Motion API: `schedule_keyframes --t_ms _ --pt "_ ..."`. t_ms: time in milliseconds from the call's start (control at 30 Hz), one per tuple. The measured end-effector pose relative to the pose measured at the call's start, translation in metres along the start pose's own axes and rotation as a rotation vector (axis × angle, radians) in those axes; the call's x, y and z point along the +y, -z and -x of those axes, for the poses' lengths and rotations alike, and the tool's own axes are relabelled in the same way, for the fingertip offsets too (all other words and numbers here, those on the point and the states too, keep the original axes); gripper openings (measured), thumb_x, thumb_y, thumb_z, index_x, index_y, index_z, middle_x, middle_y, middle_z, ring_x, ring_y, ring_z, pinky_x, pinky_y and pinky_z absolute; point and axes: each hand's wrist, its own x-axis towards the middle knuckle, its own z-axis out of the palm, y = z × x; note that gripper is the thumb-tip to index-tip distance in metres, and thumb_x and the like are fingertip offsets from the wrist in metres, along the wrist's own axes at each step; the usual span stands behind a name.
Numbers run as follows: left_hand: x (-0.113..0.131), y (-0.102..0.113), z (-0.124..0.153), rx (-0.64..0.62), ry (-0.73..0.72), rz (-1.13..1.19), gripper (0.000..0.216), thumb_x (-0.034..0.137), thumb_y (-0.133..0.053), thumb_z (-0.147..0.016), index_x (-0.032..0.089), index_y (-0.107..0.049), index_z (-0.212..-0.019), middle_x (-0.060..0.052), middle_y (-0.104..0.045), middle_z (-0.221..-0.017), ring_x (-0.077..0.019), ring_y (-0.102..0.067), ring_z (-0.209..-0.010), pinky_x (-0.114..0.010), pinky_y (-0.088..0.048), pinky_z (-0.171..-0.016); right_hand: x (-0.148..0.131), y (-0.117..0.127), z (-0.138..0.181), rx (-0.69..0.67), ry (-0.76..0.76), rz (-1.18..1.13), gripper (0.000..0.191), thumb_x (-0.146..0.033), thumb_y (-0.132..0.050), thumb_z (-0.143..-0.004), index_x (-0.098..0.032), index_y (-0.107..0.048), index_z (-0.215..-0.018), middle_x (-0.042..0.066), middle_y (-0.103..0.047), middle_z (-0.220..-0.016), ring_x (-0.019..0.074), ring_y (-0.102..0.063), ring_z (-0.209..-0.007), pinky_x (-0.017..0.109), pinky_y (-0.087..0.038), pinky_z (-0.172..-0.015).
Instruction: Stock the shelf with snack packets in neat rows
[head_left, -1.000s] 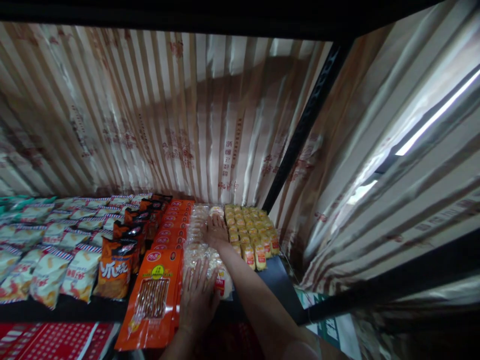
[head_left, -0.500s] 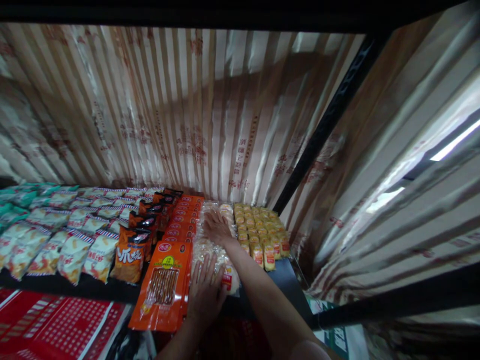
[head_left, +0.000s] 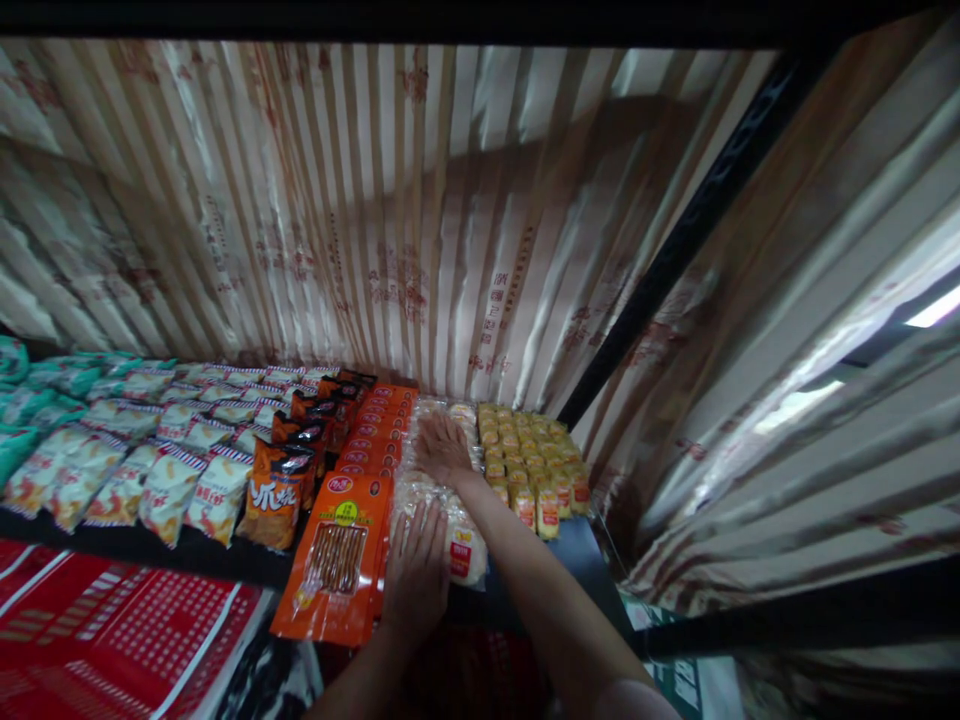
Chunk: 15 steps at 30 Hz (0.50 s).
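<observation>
A row of clear snack packs (head_left: 466, 545) with pale contents runs front to back on a dark shelf (head_left: 574, 555). My left hand (head_left: 418, 580) lies flat with fingers stretched on the front pack of that row. My right hand (head_left: 444, 448) reaches further back and rests open, palm down, on the packs deeper in the same row. Orange packs (head_left: 336, 565) of stick snacks lie just left of my left hand. Small yellow packets (head_left: 529, 455) fill the row to the right of my right arm.
Orange-brown chip bags (head_left: 276, 495) and white striped snack bags (head_left: 165, 470) cover the shelf's left side, green bags (head_left: 30, 395) at far left. Striped plastic sheeting (head_left: 390, 220) hangs behind and to the right. A black upright post (head_left: 675, 250) stands at the shelf's right. Red boxes (head_left: 112, 640) sit below.
The view has shifted so the shelf sits further right and higher. Both hands stay flat on the clear pack row, almost unmoved relative to it.
</observation>
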Motion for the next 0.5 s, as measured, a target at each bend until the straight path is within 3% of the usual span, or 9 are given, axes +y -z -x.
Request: schedule_keyframes --t_ms 167,333,500 --pt "0.001 0.0 0.0 -0.006 0.033 0.015 0.044 0.03 -0.042 -0.088 0.015 -0.05 -0.128 -0.007 -0.047 -0.137 -0.0245 -0.034 -0.131 -0.045 -0.013 -0.113 -0.006 -0.005 0.007 0.013 0.085 0.055 0.056 -0.047 -0.022 -0.094 -0.025 -0.02 -0.145 0.004 -0.014 -0.153 0.0223 0.0 -0.141 0.045 -0.004 -0.11" --pt "0.0 0.003 -0.001 -0.016 0.018 -0.008 0.043 0.027 -0.039 -0.089 0.014 -0.05 -0.129 -0.007 -0.046 -0.139 -0.0249 -0.036 -0.13 -0.045 -0.013 -0.113 -0.008 -0.015 0.007 0.019 0.104 0.05 0.054 -0.043 -0.025 -0.094 -0.023 -0.023 -0.145 0.006 -0.018 -0.152 0.0236 -0.004 -0.141 0.047 -0.007 -0.111" --pt "-0.001 0.0 0.0 -0.021 0.014 -0.003 0.044 0.029 -0.04 -0.088 0.015 -0.05 -0.129 -0.006 -0.045 -0.139 -0.0256 -0.034 -0.132 -0.045 -0.015 -0.112 0.0 0.004 0.011 0.114 0.079 -0.1 0.054 -0.043 -0.025 -0.095 -0.022 -0.026 -0.144 0.007 -0.018 -0.152 0.0241 -0.007 -0.141 0.049 -0.012 -0.111"
